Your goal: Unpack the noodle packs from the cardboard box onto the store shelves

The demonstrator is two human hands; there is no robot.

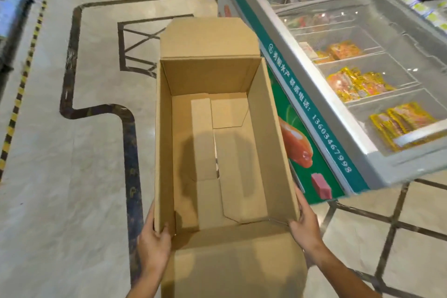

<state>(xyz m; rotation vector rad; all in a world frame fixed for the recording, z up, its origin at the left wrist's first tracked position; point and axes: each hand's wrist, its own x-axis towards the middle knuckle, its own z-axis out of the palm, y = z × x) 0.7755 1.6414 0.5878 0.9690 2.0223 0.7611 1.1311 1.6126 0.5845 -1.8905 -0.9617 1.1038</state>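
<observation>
Left hand (154, 244) gripping box (266, 140) near-left corner, thumb hooking inside. Box running lengthwise away between both hands, showing no noodle packs inside. Right hand (305, 222) clasping near-right corner, freezer (377, 172) lying beyond it.

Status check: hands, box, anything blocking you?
Left hand and right hand grip the cardboard box at its near corners. Box open, no noodle packs inside. Chest freezer close on the right.
</observation>
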